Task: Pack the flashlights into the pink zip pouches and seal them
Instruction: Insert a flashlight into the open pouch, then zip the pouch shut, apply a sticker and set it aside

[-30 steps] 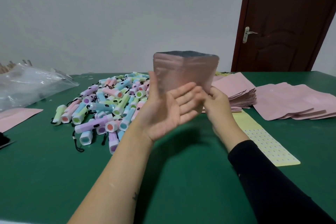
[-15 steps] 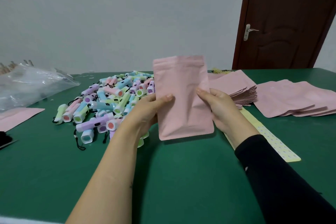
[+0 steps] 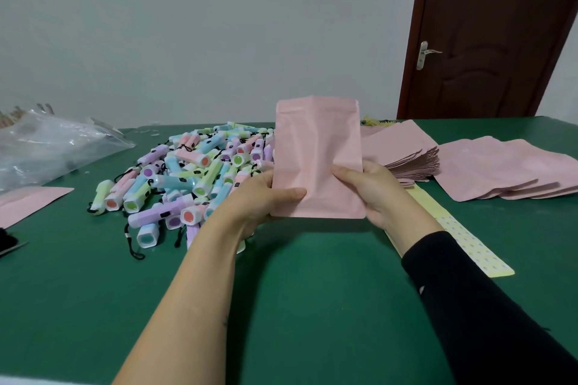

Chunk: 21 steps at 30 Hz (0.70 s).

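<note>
A pink zip pouch (image 3: 316, 147) stands upright above the green table (image 3: 312, 306), held by both hands at its lower edge. My left hand (image 3: 259, 200) grips its lower left corner, thumb on the front. My right hand (image 3: 372, 187) grips the lower right side, thumb across the front. Whether the pouch holds a flashlight cannot be seen. A heap of pastel flashlights (image 3: 187, 178) with black cords lies to the left of the pouch, just behind my left hand.
A stack of flat pink pouches (image 3: 403, 153) lies behind my right hand, with more pink pouches (image 3: 506, 172) spread at the right. A yellow sticker strip (image 3: 463, 244) runs along the table under my right wrist. A clear plastic bag (image 3: 53, 147) and another pink pouch (image 3: 28, 203) sit far left.
The pouch was turned from its open silvery mouth facing me to its flat pink face. My left hand went from an open palm on it to gripping its corner, and it dropped slightly.
</note>
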Each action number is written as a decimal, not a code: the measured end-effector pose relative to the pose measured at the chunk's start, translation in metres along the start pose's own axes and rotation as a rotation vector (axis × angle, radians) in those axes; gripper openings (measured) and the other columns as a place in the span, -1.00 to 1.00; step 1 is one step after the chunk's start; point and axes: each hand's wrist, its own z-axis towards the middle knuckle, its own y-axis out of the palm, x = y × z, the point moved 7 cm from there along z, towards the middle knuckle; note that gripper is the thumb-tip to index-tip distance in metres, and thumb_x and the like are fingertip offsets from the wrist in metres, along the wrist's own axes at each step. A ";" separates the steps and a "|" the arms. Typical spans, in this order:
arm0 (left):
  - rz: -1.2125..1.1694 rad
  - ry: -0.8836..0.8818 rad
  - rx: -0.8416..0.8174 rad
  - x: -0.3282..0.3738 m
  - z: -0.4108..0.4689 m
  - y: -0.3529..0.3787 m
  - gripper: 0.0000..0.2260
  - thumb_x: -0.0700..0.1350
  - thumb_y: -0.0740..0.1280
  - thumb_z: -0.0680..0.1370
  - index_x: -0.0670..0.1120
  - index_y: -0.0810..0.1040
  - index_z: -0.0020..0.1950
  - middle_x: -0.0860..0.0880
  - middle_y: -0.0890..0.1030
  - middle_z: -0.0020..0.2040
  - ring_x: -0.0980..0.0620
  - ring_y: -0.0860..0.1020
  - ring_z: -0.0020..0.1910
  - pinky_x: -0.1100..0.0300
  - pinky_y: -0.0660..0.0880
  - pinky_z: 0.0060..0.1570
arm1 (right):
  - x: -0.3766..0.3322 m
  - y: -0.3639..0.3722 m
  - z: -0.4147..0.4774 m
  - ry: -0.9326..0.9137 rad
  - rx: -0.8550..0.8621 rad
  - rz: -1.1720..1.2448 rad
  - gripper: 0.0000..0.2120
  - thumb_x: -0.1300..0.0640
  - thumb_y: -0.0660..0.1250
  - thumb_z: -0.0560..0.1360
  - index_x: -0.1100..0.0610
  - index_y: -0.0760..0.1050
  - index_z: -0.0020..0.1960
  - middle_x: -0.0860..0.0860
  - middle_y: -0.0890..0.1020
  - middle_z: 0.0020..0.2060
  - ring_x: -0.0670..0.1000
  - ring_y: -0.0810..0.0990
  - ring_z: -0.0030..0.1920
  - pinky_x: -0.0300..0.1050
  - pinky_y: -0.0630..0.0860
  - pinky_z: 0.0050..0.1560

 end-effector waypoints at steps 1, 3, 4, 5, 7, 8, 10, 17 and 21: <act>0.023 -0.010 -0.019 -0.001 0.000 0.001 -0.71 -0.20 0.45 0.50 -0.07 0.58 0.21 -0.05 0.68 0.10 0.00 0.61 -0.05 0.21 0.53 -0.16 | -0.001 -0.001 0.001 -0.004 0.014 0.015 -0.93 0.28 0.41 0.49 0.16 0.61 -0.06 0.03 0.73 -0.19 0.01 0.71 -0.16 -0.08 0.64 -0.11; 0.078 -0.016 0.001 -0.002 0.000 0.001 -0.74 -0.19 0.45 0.50 -0.07 0.60 0.18 -0.05 0.68 0.06 0.01 0.56 -0.12 0.25 0.45 -0.24 | 0.000 -0.001 0.001 0.003 0.010 0.042 -0.93 0.30 0.40 0.50 0.17 0.61 -0.07 0.02 0.73 -0.23 -0.01 0.71 -0.21 -0.12 0.64 -0.20; 0.098 -0.010 0.022 -0.002 0.001 0.000 -0.75 -0.20 0.45 0.50 -0.07 0.61 0.16 -0.05 0.68 0.05 0.01 0.54 -0.14 0.26 0.39 -0.28 | 0.001 0.000 0.001 0.012 0.000 0.055 -0.94 0.30 0.39 0.50 0.17 0.60 -0.08 0.03 0.73 -0.24 -0.01 0.71 -0.23 -0.14 0.64 -0.25; 0.109 0.000 0.036 -0.002 0.002 -0.002 -0.76 -0.20 0.45 0.50 -0.07 0.61 0.15 -0.04 0.67 0.04 0.02 0.51 -0.17 0.26 0.35 -0.31 | 0.001 0.001 0.000 0.022 -0.010 0.065 -0.94 0.30 0.39 0.50 0.17 0.60 -0.07 0.04 0.73 -0.23 0.00 0.71 -0.23 -0.14 0.63 -0.28; 0.120 0.024 0.046 -0.002 0.004 -0.004 -0.77 -0.22 0.45 0.49 -0.06 0.61 0.13 -0.04 0.66 0.01 0.02 0.48 -0.21 0.26 0.32 -0.34 | 0.003 0.003 0.000 0.039 -0.033 0.073 -0.93 0.28 0.41 0.49 0.19 0.61 -0.02 0.07 0.73 -0.17 0.02 0.72 -0.18 -0.12 0.64 -0.24; 0.125 0.033 0.047 -0.002 0.004 -0.004 -0.79 -0.23 0.45 0.49 -0.05 0.61 0.10 -0.03 0.66 -0.01 0.03 0.46 -0.23 0.27 0.31 -0.35 | 0.002 0.004 -0.001 0.040 -0.044 0.067 -0.89 0.26 0.42 0.48 0.19 0.61 0.01 0.08 0.73 -0.14 0.04 0.72 -0.14 -0.10 0.64 -0.21; 0.127 0.028 0.040 -0.002 0.004 -0.005 -0.81 -0.22 0.46 0.48 -0.04 0.62 0.06 -0.02 0.66 -0.04 0.04 0.47 -0.27 0.28 0.35 -0.37 | 0.001 0.004 -0.001 0.031 -0.056 0.032 -0.84 0.24 0.45 0.46 0.18 0.61 0.04 0.07 0.73 -0.11 0.05 0.72 -0.10 -0.10 0.64 -0.18; -0.170 0.018 0.059 0.002 0.002 -0.005 -0.57 -0.10 0.55 0.33 -0.10 0.58 0.17 -0.06 0.71 0.03 -0.06 0.69 -0.04 0.08 0.60 -0.07 | 0.003 0.011 -0.007 0.040 -0.171 -0.090 -0.85 0.22 0.49 0.43 0.10 0.62 -0.01 0.05 0.73 -0.08 0.04 0.72 -0.08 -0.07 0.64 -0.07; -0.181 -0.018 0.082 -0.002 0.002 -0.006 -0.69 -0.19 0.49 0.45 -0.14 0.59 0.17 -0.09 0.71 0.03 -0.13 0.67 0.02 0.00 0.58 0.05 | -0.001 0.013 -0.010 0.001 -0.123 -0.104 -0.88 0.15 0.52 0.41 0.09 0.62 -0.08 -0.02 0.74 -0.20 -0.04 0.72 -0.19 -0.21 0.62 -0.26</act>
